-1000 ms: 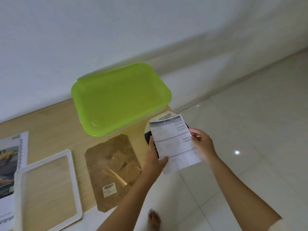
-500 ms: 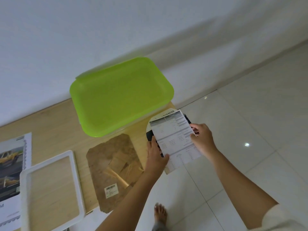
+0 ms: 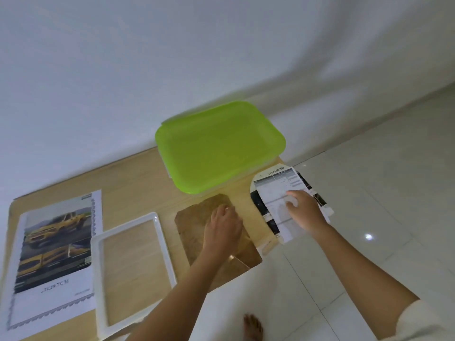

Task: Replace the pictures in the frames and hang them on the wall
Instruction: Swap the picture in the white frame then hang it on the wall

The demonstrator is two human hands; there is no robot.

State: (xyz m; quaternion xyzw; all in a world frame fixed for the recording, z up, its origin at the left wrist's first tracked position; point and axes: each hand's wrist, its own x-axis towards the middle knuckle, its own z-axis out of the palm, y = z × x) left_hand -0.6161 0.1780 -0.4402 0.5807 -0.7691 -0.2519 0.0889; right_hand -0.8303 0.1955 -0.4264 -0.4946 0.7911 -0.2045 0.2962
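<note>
Pressing printed sheet (image 3: 275, 190) flat at right edge of table (image 3: 138, 183) with right hand (image 3: 304, 209), fingers spread, nothing grasped. Left hand (image 3: 222, 230) off the sheet since 0.5 s ago, now resting loosely on brown backing board (image 3: 194, 225). Empty white frame (image 3: 165, 249) just beside board; car picture (image 3: 56, 242) at far left. Probable meaning: old insert set aside, reassembly next.

We read home room: glossy white floor tiles (image 3: 369, 193), plain wall (image 3: 147, 57), low wooden surface (image 3: 138, 183), bare foot (image 3: 252, 327).
</note>
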